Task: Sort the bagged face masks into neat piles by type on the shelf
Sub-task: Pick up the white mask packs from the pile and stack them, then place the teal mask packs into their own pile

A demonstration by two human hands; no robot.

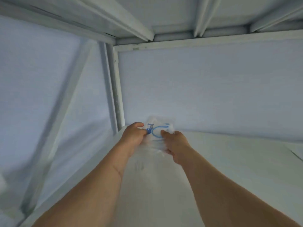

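Note:
A clear bag with a white face mask and blue print (158, 128) is at the far left back corner of the white shelf (229, 161). Both arms reach deep into the shelf. My left hand (133, 135) grips the bag's left edge with thumb and fingers. My right hand (176, 143) holds its right and lower side. More clear bag plastic shows between the hands, so the bag may lie on others; the blur hides how many.
A white metal upright (117, 89) stands at the back left corner, just left of the bag. The underside of the upper shelf (172, 15) with its ribs hangs overhead. A pale wall (205, 89) closes the back.

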